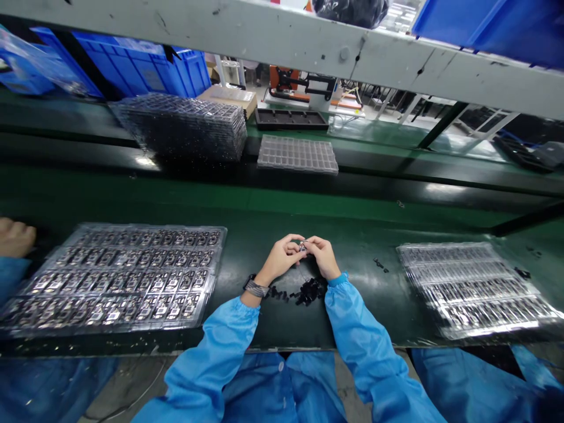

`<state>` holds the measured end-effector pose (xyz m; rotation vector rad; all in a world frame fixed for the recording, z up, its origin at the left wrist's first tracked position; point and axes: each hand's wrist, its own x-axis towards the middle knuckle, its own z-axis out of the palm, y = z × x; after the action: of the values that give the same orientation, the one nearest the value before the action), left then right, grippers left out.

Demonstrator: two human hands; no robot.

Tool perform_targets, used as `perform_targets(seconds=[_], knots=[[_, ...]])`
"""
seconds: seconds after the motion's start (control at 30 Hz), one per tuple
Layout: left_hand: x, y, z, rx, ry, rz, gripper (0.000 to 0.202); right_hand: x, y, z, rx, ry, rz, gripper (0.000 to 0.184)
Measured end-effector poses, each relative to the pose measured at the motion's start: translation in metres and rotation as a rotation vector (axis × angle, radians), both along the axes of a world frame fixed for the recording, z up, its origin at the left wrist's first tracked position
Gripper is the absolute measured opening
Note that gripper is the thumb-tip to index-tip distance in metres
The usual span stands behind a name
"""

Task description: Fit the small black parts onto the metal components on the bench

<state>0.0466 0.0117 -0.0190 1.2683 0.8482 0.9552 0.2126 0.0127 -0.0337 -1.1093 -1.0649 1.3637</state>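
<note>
At frame centre, a small metal part (pixel 302 246) is pinched between the fingertips of the left hand (pixel 282 258) and the right hand (pixel 324 257), just above a heap of black pieces (pixel 311 289). If the pinch is loosened, the part could be dropped and lost among them.

A dark green surface (pixel 361 235) carries everything. Just nearside of the left grip (pixel 282 258) and right grip (pixel 324 255) lies a loose heap of small black pieces (pixel 311 289). Outward of the left grip sits a clear tray of parts (pixel 118 276), and outward of the right grip a second filled tray (pixel 473 288). Well beyond both grips rest an empty clear tray (pixel 297 154) and a stack of trays (pixel 183 126).
</note>
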Motion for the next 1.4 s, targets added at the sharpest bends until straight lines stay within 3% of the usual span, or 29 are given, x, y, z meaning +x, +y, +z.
perform_targets(seconds=[0.3, 0.43, 0.53, 0.63, 0.73, 0.83, 0.93, 1.0, 1.1, 1.2, 1.4], knots=[[-0.003, 0.002, 0.011, -0.018, -0.158, 0.066, 0.055, 0.006, -0.003, 0.005, 0.023, 0.042, 0.087, 0.036], [-0.024, -0.001, 0.035, 0.014, -0.250, 0.263, 0.048, 0.012, 0.001, 0.003, 0.005, -0.018, 0.068, 0.040], [-0.050, -0.021, 0.058, 0.043, -0.195, 0.385, 0.039, 0.013, 0.004, -0.002, -0.015, -0.052, 0.034, 0.040], [-0.089, -0.049, 0.077, 0.065, -0.014, 0.466, 0.035, 0.013, 0.005, -0.007, -0.008, -0.066, 0.031, 0.044], [-0.147, -0.067, 0.090, 0.108, 0.187, 0.660, 0.036, 0.012, 0.005, -0.011, 0.007, -0.084, 0.038, 0.048], [-0.219, -0.067, 0.103, 0.126, 0.380, 0.826, 0.039, 0.011, 0.006, -0.014, 0.016, -0.092, 0.037, 0.051], [-0.285, -0.058, 0.112, 0.068, 0.566, 0.881, 0.037, 0.010, 0.007, -0.016, 0.025, -0.098, 0.026, 0.053], [-0.317, -0.054, 0.112, -0.031, 0.676, 0.888, 0.032, 0.010, 0.007, -0.017, 0.031, -0.104, 0.025, 0.053], [-0.344, -0.052, 0.101, -0.205, 0.796, 0.877, 0.025, 0.011, 0.008, -0.016, 0.037, -0.125, 0.044, 0.054], [-0.351, -0.050, 0.084, -0.324, 0.866, 0.845, 0.022, 0.011, 0.008, -0.016, 0.041, -0.140, 0.057, 0.056], [-0.353, -0.041, 0.060, -0.370, 0.917, 0.824, 0.024, 0.011, 0.010, -0.019, 0.045, -0.144, 0.054, 0.057]])
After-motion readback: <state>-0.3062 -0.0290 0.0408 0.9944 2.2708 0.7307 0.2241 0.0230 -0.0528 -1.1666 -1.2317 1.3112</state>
